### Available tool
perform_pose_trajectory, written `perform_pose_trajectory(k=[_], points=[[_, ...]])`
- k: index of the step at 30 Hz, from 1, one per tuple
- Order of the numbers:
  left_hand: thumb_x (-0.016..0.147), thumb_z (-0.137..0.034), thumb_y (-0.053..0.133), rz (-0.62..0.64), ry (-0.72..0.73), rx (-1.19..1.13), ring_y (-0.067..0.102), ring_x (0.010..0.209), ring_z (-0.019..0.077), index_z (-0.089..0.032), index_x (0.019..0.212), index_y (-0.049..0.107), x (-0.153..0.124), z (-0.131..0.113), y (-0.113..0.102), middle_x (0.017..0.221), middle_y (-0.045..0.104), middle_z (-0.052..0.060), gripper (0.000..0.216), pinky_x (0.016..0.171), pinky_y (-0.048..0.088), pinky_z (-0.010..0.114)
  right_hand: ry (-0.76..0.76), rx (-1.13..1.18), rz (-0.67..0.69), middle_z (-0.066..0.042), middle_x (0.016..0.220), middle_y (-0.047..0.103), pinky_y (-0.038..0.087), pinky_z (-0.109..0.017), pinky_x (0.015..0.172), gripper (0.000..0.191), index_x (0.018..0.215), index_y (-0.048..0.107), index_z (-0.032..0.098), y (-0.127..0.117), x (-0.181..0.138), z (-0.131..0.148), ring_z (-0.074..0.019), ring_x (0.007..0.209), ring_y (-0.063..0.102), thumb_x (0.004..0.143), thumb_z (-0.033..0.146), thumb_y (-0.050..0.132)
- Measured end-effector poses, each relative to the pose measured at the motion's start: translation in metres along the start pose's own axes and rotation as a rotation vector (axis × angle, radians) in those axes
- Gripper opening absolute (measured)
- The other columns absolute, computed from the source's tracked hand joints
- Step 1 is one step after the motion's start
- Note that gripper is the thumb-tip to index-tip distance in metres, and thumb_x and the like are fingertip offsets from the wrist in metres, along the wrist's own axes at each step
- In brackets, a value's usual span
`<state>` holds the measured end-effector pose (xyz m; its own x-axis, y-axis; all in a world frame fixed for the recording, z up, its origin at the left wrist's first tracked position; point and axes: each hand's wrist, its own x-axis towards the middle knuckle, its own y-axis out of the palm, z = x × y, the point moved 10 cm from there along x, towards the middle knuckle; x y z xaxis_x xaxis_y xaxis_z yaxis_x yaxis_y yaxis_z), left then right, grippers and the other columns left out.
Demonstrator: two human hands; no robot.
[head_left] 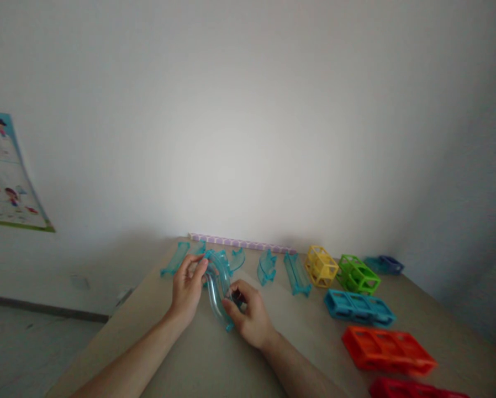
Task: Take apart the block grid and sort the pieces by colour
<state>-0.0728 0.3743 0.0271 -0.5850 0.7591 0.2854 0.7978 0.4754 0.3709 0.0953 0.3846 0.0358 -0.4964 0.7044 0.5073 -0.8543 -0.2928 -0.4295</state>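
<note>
Far left, a poster [8, 177] hangs on the wall, clear of the work. On the table [198, 359], a straight teal channel [175, 258] lies just behind the left hand [188, 287].

Left grip: thumb and fingers are pinched on the far end of the curved track [217, 284]. It's a clear teal U-shaped piece, at the table's middle between both hands and apparently lifted at the far end. I can't tell whether the near end touches the table.

Right hand [250, 318]: the grip is closed on the near end of the same piece. There's a small dark thing [238, 299] at the fingertips, too blurred to name.

Step in hand, as I read it: a two-handed hold on one track piece, either turning it or fitting something at its near end.

Any further move calls for keeping both pinches on — the piece is thin and slick, and a one-hand release would let it swing.

To the right are a small curved piece [236, 258], a second one [267, 267], and another straight channel [296, 274], all near but not touched.

Then come the frame blocks: yellow block [321, 266], green block [358, 274], blue block [359, 308], orange block [388, 350], and red block [413, 389] at the frame edge — well apart from the hands.

A purple strip [242, 243] runs along the wall.
</note>
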Motion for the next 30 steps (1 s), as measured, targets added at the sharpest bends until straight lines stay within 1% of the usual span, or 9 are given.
perform_pose_trajectory(k=[3, 6, 9, 11, 13, 16, 19, 25, 30], points=[[0.072, -0.039, 0.068, -0.088, 0.013, -0.015, 0.059, 0.065, 0.0128, -0.020, 0.076, 0.058, 0.005, -0.001, -0.012, 0.070, 0.062, -0.003, 0.021, 0.058, 0.044, 0.021, 0.010, 0.094, -0.057, -0.001, 0.075, 0.058, 0.045, -0.024, 0.060, 0.017, 0.085, 0.056, 0.018, -0.003, 0.001, -0.011, -0.0142, 0.068, 0.055, 0.090, 0.032, 0.048], [0.073, -0.035, 0.066, -0.192, 0.041, -0.008, 0.055, 0.061, 0.0098, -0.019, 0.072, 0.057, 0.012, -0.003, -0.026, 0.065, 0.058, -0.005, 0.018, 0.059, 0.043, 0.019, -0.014, -0.013, -0.206, -0.006, 0.090, 0.064, 0.049, -0.025, 0.061, 0.026, 0.101, 0.056, 0.019, -0.023, 0.004, -0.022, -0.0156, 0.076, 0.061, 0.096, 0.028, 0.033], [0.075, -0.037, 0.063, -0.192, 0.002, -0.014, 0.052, 0.056, 0.0095, -0.019, 0.072, 0.055, 0.015, 0.002, -0.028, 0.062, 0.056, -0.006, 0.020, 0.055, 0.043, 0.019, -0.023, -0.192, -0.334, -0.009, 0.097, 0.064, 0.049, -0.036, 0.079, 0.021, 0.098, 0.062, 0.020, -0.049, 0.010, -0.030, -0.0207, 0.089, 0.059, 0.090, 0.021, 0.042], [0.076, -0.039, 0.063, -0.164, -0.036, -0.022, 0.052, 0.055, 0.0095, -0.019, 0.072, 0.053, 0.014, 0.007, -0.024, 0.062, 0.055, -0.006, 0.022, 0.053, 0.042, 0.019, -0.030, -0.320, -0.383, -0.012, 0.110, 0.060, 0.040, -0.046, 0.094, 0.023, 0.096, 0.066, 0.020, -0.064, 0.015, -0.033, -0.0267, 0.107, 0.051, 0.085, 0.015, 0.046], [0.076, -0.039, 0.063, -0.133, -0.056, -0.023, 0.053, 0.056, 0.0091, -0.019, 0.072, 0.053, 0.011, 0.008, -0.019, 0.062, 0.054, -0.006, 0.023, 0.054, 0.043, 0.018, -0.012, -0.557, -0.410, -0.014, 0.124, 0.054, 0.034, -0.052, 0.097, 0.029, 0.103, 0.067, 0.021, -0.074, 0.019, -0.037, -0.0319, 0.117, 0.043, 0.082, 0.012, 0.049], [0.076, -0.039, 0.063, -0.099, -0.052, -0.006, 0.053, 0.056, 0.0088, -0.018, 0.071, 0.054, 0.008, 0.006, -0.012, 0.062, 0.054, -0.006, 0.023, 0.054, 0.044, 0.018, 0.038, -0.820, -0.397, -0.018, 0.119, 0.057, 0.040, -0.051, 0.087, 0.031, 0.104, 0.068, 0.019, -0.079, 0.023, -0.049, -0.0347, 0.110, 0.049, 0.078, 0.011, 0.053], [0.075, -0.038, 0.064, -0.093, -0.054, -0.006, 0.053, 0.056, 0.0087, -0.019, 0.070, 0.053, 0.007, 0.005, -0.011, 0.061, 0.054, -0.006, 0.023, 0.055, 0.044, 0.018, 0.062, -0.841, -0.406, -0.020, 0.109, 0.062, 0.043, -0.048, 0.080, 0.029, 0.097, 0.069, 0.017, -0.082, 0.021, -0.060, -0.0338, 0.100, 0.055, 0.078, 0.008, 0.050], [0.074, -0.037, 0.064, -0.085, -0.082, -0.053, 0.054, 0.053, 0.0089, -0.019, 0.070, 0.052, 0.007, 0.005, -0.007, 0.059, 0.055, -0.007, 0.022, 0.052, 0.044, 0.018, 0.063, -0.886, -0.447, -0.016, 0.106, 0.063, 0.045, -0.041, 0.075, 0.029, 0.089, 0.069, 0.019, -0.086, 0.016, -0.062, -0.0288, 0.093, 0.057, 0.075, 0.004, 0.049], [0.073, -0.035, 0.065, -0.109, -0.076, -0.064, 0.054, 0.052, 0.0081, -0.018, 0.070, 0.053, 0.006, 0.003, -0.008, 0.058, 0.055, -0.007, 0.021, 0.051, 0.043, 0.017, 0.074, -0.891, -0.491, -0.022, 0.113, 0.057, 0.045, -0.049, 0.080, 0.026, 0.097, 0.069, 0.014, -0.087, 0.017, -0.046, -0.0357, 0.101, 0.053, 0.075, 0.010, 0.055]])
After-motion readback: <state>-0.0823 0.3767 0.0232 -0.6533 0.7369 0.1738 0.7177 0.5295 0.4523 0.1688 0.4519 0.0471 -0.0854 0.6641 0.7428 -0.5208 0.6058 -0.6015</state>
